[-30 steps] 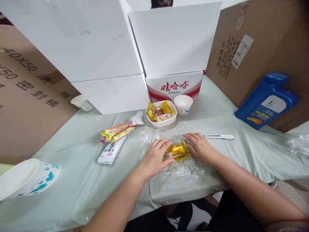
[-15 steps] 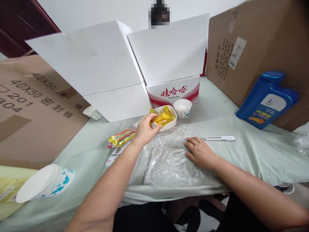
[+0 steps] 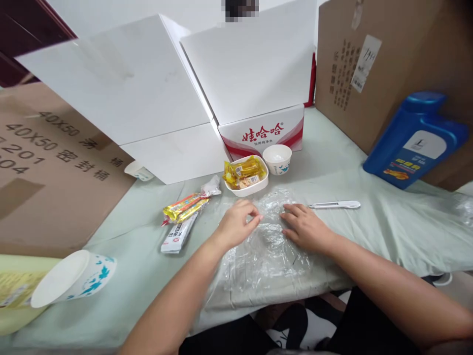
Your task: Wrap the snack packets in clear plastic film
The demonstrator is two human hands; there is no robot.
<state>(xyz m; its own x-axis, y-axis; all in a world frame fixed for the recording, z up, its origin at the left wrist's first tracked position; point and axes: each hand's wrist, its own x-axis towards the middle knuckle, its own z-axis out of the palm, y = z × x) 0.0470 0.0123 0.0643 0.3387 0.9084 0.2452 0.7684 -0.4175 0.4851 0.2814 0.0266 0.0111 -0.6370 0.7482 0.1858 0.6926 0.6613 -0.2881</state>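
My left hand (image 3: 238, 224) hovers over or lies at the left side of a crumpled sheet of clear plastic film (image 3: 264, 261). Its fingers are curled, thumb and forefinger pinched together, and nothing shows between them. My right hand (image 3: 305, 229) rests flat on the film's right side with fingers spread. Beyond the left hand stands a white oval dish (image 3: 249, 190) holding yellow-wrapped snack packets (image 3: 246, 171). To the left lie a red and yellow snack pack (image 3: 186, 207), a small white-and-clear crumpled packet (image 3: 210, 187) and a white printed packet (image 3: 179, 236).
A white utility knife (image 3: 340, 204) lies right of the film. Behind the dish are a paper cup (image 3: 279, 165) and white cartons (image 3: 266, 133). A blue bottle (image 3: 414, 143) leans by a brown box (image 3: 351, 93). Another paper cup (image 3: 92, 276) tilts at front left.
My left hand has let go of the yellow packet in the dish and drawn back toward me over the film. My right hand stays on the film. The view has tilted slightly.
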